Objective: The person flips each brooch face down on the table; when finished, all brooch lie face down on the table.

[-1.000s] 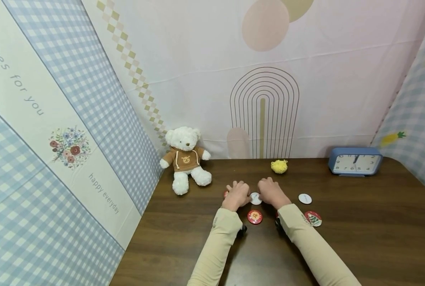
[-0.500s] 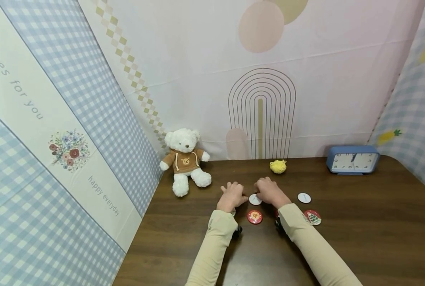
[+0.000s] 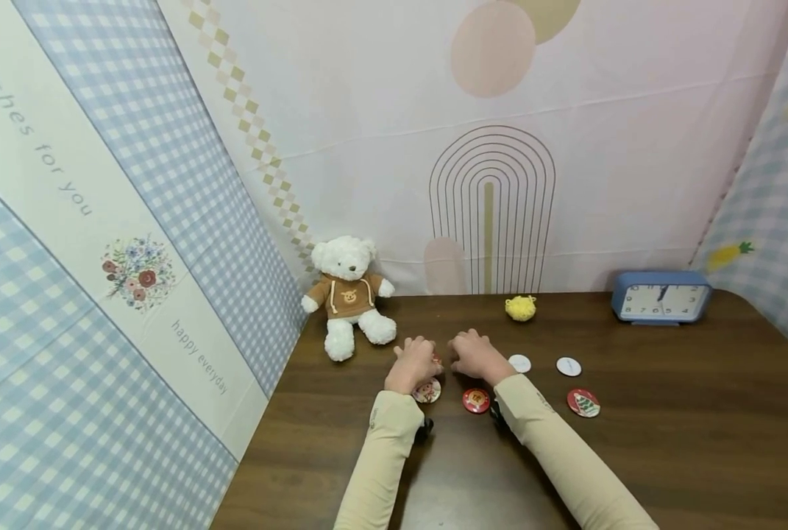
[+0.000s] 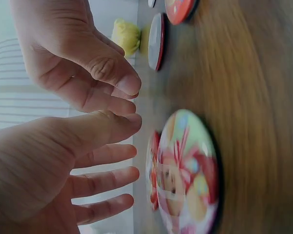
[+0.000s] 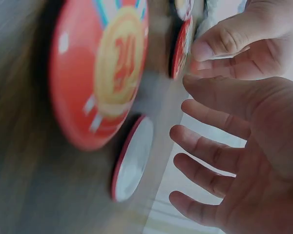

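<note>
My left hand [image 3: 415, 364] hovers just above a round badge with a cartoon figure [image 3: 427, 391]. Its fingers are loosely spread and hold nothing in the left wrist view. Partly hidden beside it is a red badge [image 3: 437, 359]. To the right, my right hand [image 3: 476, 356] is held over the table, thumb close to the left thumb, fingers [image 5: 200, 141] apart with nothing between them. Below that hand lies a red badge with a yellow centre and "24" [image 5: 119, 63]. Close behind it the right wrist view has a white badge with a red edge [image 5: 134, 161].
On the dark wooden table [image 3: 665, 442], a white badge [image 3: 520, 363], another white badge [image 3: 569, 366] and a red tree badge [image 3: 583, 403] lie to the right. A teddy bear [image 3: 347, 294], a yellow toy [image 3: 520, 308] and a blue clock [image 3: 661, 297] stand along the back.
The right hand has moved left off the white badge, now out of sight between the hands. A white badge shows to its right. The left hand has shifted left, revealing the cartoon badge.
</note>
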Available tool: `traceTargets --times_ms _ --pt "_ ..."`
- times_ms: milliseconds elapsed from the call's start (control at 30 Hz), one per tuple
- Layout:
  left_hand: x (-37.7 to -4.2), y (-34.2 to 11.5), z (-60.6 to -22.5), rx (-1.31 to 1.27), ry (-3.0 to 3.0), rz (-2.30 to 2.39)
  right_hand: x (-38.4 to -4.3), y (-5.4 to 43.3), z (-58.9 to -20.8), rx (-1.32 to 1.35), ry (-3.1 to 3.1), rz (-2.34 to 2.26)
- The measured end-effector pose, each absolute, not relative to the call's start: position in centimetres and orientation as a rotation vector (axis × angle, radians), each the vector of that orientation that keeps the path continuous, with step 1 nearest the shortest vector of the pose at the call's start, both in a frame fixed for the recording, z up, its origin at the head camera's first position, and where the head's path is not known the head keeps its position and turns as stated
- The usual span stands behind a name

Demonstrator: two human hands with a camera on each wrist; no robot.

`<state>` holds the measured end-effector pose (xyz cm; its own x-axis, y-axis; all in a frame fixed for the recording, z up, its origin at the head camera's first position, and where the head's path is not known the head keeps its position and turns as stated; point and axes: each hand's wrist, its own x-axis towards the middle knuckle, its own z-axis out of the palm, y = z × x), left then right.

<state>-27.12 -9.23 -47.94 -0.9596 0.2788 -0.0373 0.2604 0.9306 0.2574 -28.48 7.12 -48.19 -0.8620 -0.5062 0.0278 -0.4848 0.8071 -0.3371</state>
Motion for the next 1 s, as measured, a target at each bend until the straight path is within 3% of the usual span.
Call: traceTargets --times_ms 1000 --pt "-27.0 -12.0 -48.5 0.438 3.033 0.43 -27.9 3.0 -48.6 -0.872 2.994 -0.469"
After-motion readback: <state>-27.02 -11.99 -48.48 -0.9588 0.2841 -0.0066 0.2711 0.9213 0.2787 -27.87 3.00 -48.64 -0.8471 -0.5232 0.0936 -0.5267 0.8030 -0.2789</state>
